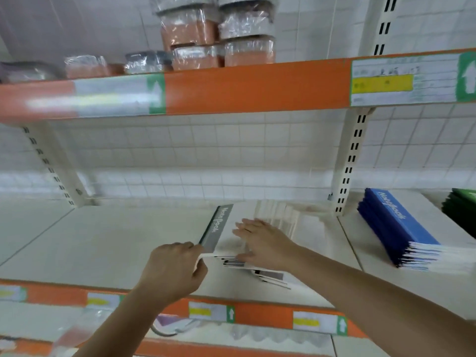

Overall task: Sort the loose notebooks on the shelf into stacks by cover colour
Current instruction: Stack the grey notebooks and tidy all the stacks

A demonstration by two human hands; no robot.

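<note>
On shelf, left hand pinching grey notebook edge, right hand flat on stack

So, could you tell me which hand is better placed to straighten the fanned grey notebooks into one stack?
The right hand: it lies flat and open on the grey notebooks, ready to push them square. The left hand is occupied, its grip pinching the near corner of the top grey notebook.

A shop aisle, this; cream metal shelves on slotted uprights; orange edge strips carry price labels with green arrows; wrapped stock sits piled above; blue notebooks sit stacked in multiples at right; white wall tiles behind.
</note>
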